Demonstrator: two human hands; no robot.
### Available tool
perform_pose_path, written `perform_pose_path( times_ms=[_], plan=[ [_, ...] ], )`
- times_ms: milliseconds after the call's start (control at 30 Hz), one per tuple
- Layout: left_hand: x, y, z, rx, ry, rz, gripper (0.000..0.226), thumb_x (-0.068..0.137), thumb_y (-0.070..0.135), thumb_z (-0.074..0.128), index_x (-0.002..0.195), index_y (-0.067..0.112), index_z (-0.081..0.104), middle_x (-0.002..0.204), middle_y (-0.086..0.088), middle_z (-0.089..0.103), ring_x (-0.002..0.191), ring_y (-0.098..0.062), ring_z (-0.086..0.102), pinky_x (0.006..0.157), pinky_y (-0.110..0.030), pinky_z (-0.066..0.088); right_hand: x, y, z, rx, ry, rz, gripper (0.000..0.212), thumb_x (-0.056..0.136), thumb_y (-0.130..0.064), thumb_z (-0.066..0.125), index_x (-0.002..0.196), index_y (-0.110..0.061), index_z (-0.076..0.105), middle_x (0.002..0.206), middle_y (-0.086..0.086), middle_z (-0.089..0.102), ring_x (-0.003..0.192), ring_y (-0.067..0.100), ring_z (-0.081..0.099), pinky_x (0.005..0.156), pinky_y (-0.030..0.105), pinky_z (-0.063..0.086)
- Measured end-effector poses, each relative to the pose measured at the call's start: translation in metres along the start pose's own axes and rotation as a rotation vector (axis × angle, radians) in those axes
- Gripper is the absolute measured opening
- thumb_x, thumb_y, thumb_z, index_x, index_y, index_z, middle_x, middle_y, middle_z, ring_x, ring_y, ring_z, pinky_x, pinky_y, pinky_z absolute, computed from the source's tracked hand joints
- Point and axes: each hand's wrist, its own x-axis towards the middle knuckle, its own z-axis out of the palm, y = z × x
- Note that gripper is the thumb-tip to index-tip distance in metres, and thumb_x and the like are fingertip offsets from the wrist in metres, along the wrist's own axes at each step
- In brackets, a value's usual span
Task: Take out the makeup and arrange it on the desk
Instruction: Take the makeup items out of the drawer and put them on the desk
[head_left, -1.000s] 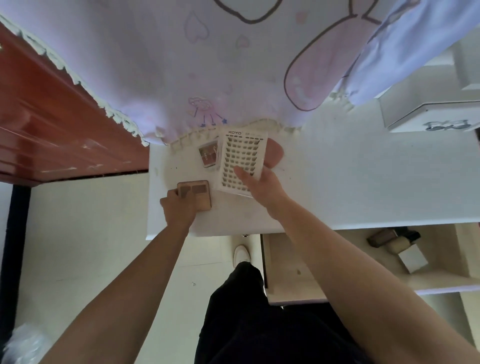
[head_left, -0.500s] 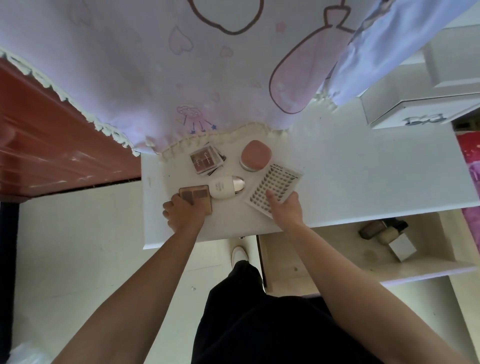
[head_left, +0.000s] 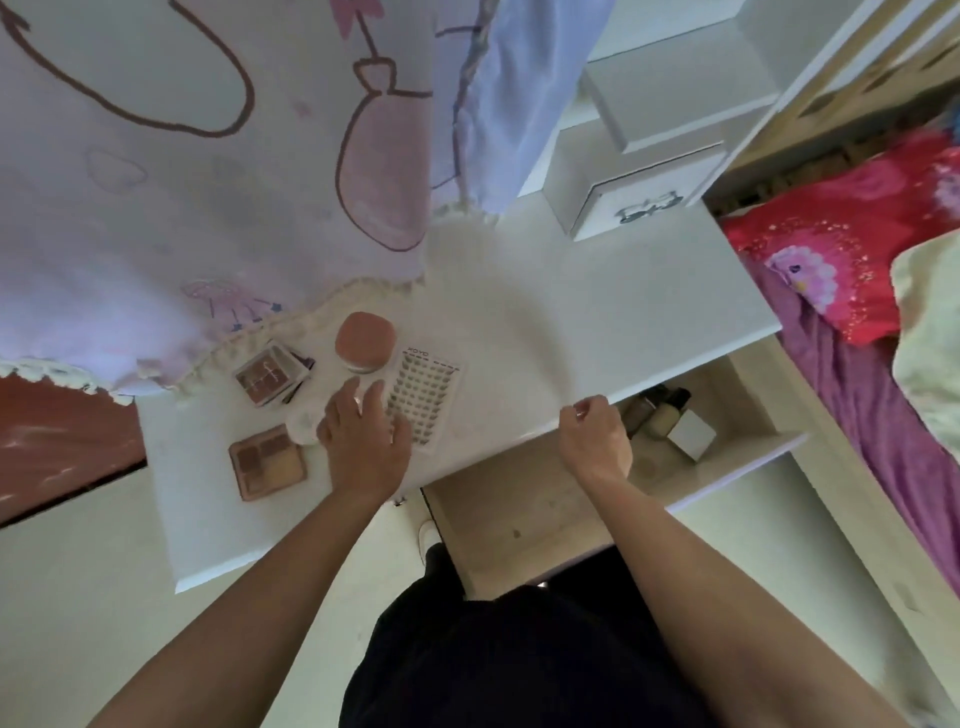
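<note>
Head view: with left hand (head_left: 363, 441) spread over white bottle (head_left: 303, 427), send right hand (head_left: 595, 441), loosely curled, seemingly empty, to 2 o'clock for drawer bottles (head_left: 655, 415); lift upright, set at 3 o'clock of lash tray (head_left: 423, 400).

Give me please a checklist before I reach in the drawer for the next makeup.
1. The drawer is open: ok.
2. Makeup waits inside: ok, bottles and a box lie at its right end.
3. The right hand is free: ok, nothing seen in it, at the desk edge.
4. The left hand is off the tube: cannot tell, its spread fingers cover it.
5. Room on the desk: ok, bare right of the lash card.
</note>
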Motion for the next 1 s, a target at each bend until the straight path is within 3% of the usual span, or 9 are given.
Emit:
perform_pose_path(
  times_ms=[100, 167, 267, 367, 467, 633, 767, 867, 1000],
  plan=[
    [-0.011, 0.046, 0.026, 0.07, -0.124, 0.092, 0.067, 0.087, 0.045, 0.037, 0.145, 0.011, 0.043, 0.156, -0.021, 0.027, 0.144, -0.04, 0.022, 0.115, -0.056, 0.015, 0.02, 0.049, -0.02, -0.051, -0.066, 0.082, 0.029, 0.095, -0.03, 0.044, 0.115, -0.016, 0.058, 0.115, 0.006, 0.059, 0.092, 0.024, 0.053, 0.076, 0.035, 0.042],
    [-0.021, 0.075, 0.049, 0.11, -0.195, 0.131, 0.068, 0.089, 0.048, 0.035, 0.148, 0.014, 0.038, 0.16, -0.018, 0.02, 0.147, -0.038, 0.016, 0.117, -0.055, 0.012, 0.038, 0.083, -0.03, -0.113, -0.155, 0.097, 0.032, 0.092, -0.026, 0.048, 0.12, -0.016, 0.057, 0.123, 0.007, 0.056, 0.105, 0.028, 0.055, 0.082, 0.037, 0.044],
    [-0.04, 0.119, 0.087, 0.078, -0.172, 0.266, 0.062, 0.089, 0.047, 0.04, 0.14, 0.013, 0.049, 0.155, -0.018, 0.032, 0.142, -0.038, 0.028, 0.112, -0.055, 0.023, 0.07, 0.131, -0.043, -0.227, -0.292, 0.092, 0.043, 0.09, -0.025, 0.053, 0.131, -0.013, 0.051, 0.134, 0.012, 0.046, 0.124, 0.034, 0.049, 0.097, 0.042, 0.044],
    [-0.06, 0.16, 0.131, 0.008, -0.183, 0.475, 0.049, 0.09, 0.041, 0.047, 0.128, 0.013, 0.058, 0.146, -0.017, 0.044, 0.132, -0.036, 0.042, 0.106, -0.05, 0.035, 0.104, 0.17, -0.058, -0.352, -0.344, 0.031, 0.05, 0.088, -0.023, 0.054, 0.136, -0.011, 0.047, 0.134, 0.016, 0.045, 0.124, 0.038, 0.049, 0.102, 0.044, 0.042],
    [-0.074, 0.194, 0.173, 0.048, -0.304, 0.576, 0.047, 0.088, 0.039, 0.049, 0.125, 0.011, 0.059, 0.142, -0.021, 0.048, 0.123, -0.039, 0.049, 0.098, -0.05, 0.044, 0.137, 0.193, -0.072, -0.459, -0.328, -0.097, 0.052, 0.089, -0.023, 0.055, 0.139, -0.013, 0.046, 0.136, 0.016, 0.045, 0.125, 0.038, 0.047, 0.1, 0.044, 0.041],
    [-0.066, 0.238, 0.23, 0.177, -0.482, 0.348, 0.064, 0.081, 0.036, 0.053, 0.139, 0.011, 0.042, 0.137, -0.015, 0.042, 0.122, -0.036, 0.043, 0.095, -0.046, 0.039, 0.192, 0.213, -0.082, -0.549, -0.29, -0.238, 0.053, 0.089, -0.034, 0.062, 0.137, -0.018, 0.048, 0.134, 0.013, 0.045, 0.124, 0.035, 0.044, 0.099, 0.043, 0.041],
    [-0.038, 0.256, 0.273, 0.209, -0.451, 0.182, 0.067, 0.082, 0.038, 0.063, 0.137, 0.009, 0.038, 0.133, -0.015, 0.043, 0.12, -0.036, 0.041, 0.094, -0.046, 0.039, 0.227, 0.22, -0.077, -0.607, -0.325, -0.259, 0.075, 0.083, -0.047, 0.071, 0.141, -0.013, 0.038, 0.135, 0.015, 0.042, 0.122, 0.035, 0.047, 0.094, 0.044, 0.046],
    [-0.021, 0.265, 0.301, 0.286, -0.435, 0.166, 0.067, 0.084, 0.041, 0.063, 0.138, 0.011, 0.038, 0.133, -0.015, 0.044, 0.121, -0.036, 0.042, 0.092, -0.045, 0.041, 0.239, 0.226, -0.071, -0.609, -0.351, -0.267, 0.081, 0.082, -0.056, 0.071, 0.138, -0.01, 0.036, 0.131, 0.015, 0.045, 0.117, 0.035, 0.052, 0.087, 0.042, 0.048],
    [-0.011, 0.266, 0.327, 0.328, -0.415, 0.168, 0.05, 0.092, 0.027, 0.059, 0.134, 0.008, 0.042, 0.13, -0.016, 0.047, 0.117, -0.036, 0.047, 0.084, -0.042, 0.044, 0.24, 0.228, -0.063, -0.664, -0.322, -0.349, 0.067, 0.091, -0.054, 0.061, 0.135, -0.007, 0.04, 0.127, 0.016, 0.048, 0.113, 0.036, 0.055, 0.076, 0.039, 0.044]
  ],
)
